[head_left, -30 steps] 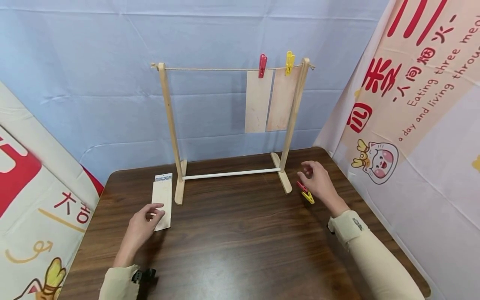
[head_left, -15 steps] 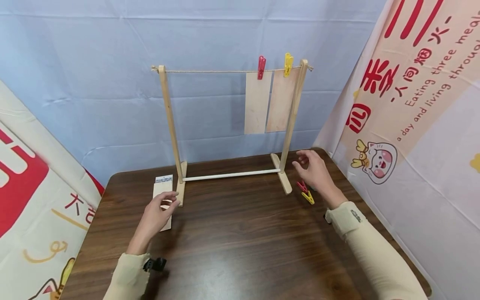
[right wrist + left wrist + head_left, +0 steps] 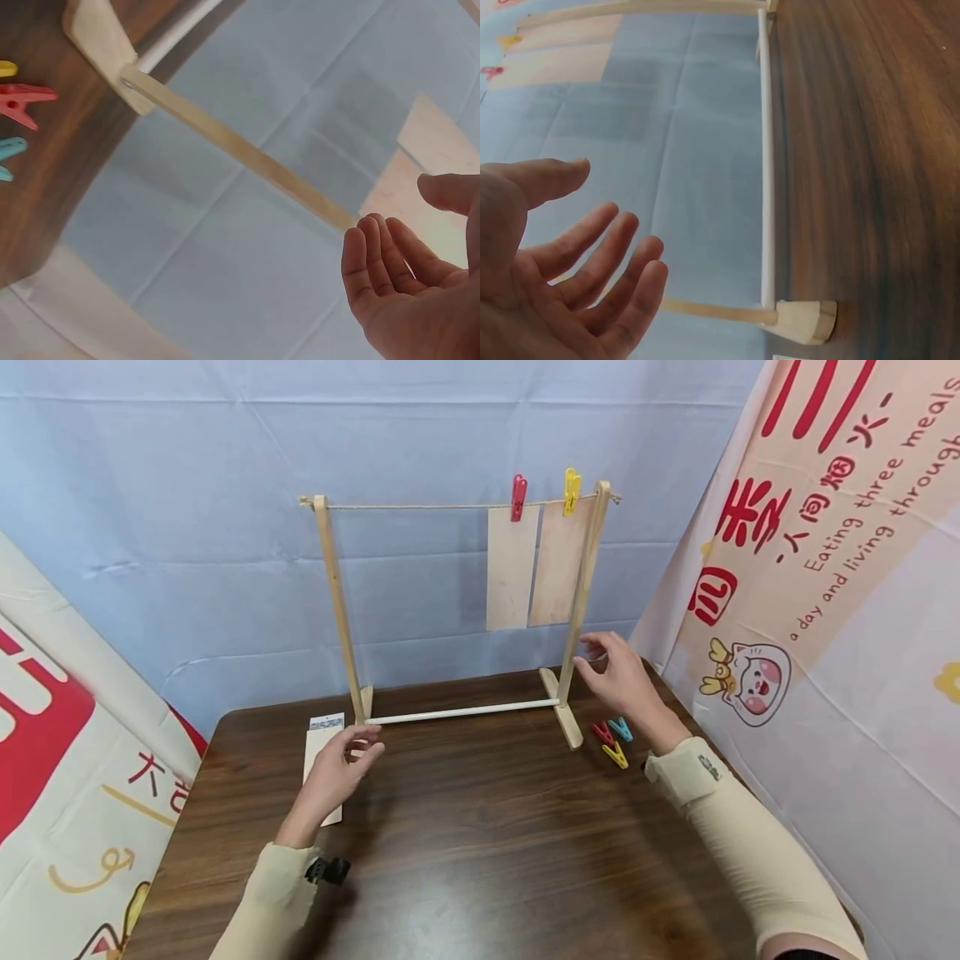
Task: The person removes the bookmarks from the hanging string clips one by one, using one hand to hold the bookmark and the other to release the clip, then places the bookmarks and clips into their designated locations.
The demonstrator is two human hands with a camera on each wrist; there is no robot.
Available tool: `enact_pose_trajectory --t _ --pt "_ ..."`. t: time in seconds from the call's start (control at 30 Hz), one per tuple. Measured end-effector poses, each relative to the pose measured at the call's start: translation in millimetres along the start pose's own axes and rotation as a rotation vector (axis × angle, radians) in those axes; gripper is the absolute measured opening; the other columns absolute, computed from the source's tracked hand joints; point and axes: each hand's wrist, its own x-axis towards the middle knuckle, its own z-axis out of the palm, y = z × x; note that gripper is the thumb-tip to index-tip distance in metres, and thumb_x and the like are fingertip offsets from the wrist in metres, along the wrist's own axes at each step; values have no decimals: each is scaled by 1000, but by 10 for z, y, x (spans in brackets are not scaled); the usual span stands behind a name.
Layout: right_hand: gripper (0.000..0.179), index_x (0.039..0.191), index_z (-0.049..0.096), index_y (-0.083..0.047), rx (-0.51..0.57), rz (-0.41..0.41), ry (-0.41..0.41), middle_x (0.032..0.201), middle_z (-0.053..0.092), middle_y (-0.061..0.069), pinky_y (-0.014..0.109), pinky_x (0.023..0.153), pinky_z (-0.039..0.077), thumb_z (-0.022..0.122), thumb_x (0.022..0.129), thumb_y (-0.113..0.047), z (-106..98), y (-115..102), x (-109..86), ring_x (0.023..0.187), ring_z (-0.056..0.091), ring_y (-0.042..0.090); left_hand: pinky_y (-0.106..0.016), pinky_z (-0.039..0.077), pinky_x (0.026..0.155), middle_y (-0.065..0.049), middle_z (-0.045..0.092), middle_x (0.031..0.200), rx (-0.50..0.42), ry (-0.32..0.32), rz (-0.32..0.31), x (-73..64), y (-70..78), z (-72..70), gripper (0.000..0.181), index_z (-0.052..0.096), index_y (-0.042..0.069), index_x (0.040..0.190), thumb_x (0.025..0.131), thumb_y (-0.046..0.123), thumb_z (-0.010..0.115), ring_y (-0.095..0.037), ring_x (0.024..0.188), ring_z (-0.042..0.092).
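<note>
A wooden rack (image 3: 337, 602) stands at the back of the table with a cord (image 3: 420, 507) strung across its top. From the cord hang two pale rectangular sheets, the left one (image 3: 512, 572) under a red clothespin (image 3: 518, 497), the right one (image 3: 557, 568) under a yellow clothespin (image 3: 572, 491). My left hand (image 3: 341, 768), fingers loosely bent and holding nothing, is over another pale sheet (image 3: 315, 752) and close to the rack's left foot. My right hand (image 3: 618, 677) hovers beside the right post, also holding nothing; the left wrist and right wrist views show both palms bare.
Loose red (image 3: 602, 732), blue (image 3: 620, 729) and yellow (image 3: 615, 755) clothespins lie on the table by the rack's right foot (image 3: 567, 722). A white rod (image 3: 465, 710) joins the feet. Fabric backdrops (image 3: 420, 427) close in the back and sides.
Both hands have risen away from the table, the left moving up and right from the loose sheet, the right up from the clothespins. The blue clothespin has come into sight.
</note>
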Motion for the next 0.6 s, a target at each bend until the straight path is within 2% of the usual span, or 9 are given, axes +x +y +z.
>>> enact_pose_trajectory --t 0.27,0.47,0.6 --pt "35 124 61 2 34 -84 8 107 61 20 48 84 51 70 95 -15 -86 -187 149 96 59 32 -51 50 94 -11 62 125 -63 6 44 147 106 59 40 60 17 132 97 35 67 -31 113 60" --pt "35 124 61 2 35 -144 32 106 61 19 47 83 51 70 94 -12 -139 -295 248 96 60 32 -46 50 95 -3 61 130 -75 13 54 265 214 106 42 59 21 133 96 40 67 -26 115 61" --pt "35 124 61 2 33 -167 44 106 62 17 45 83 51 71 94 -12 -169 -344 304 97 60 31 -45 50 95 -1 62 127 -82 13 76 350 281 127 40 59 21 133 97 37 66 -24 116 60"
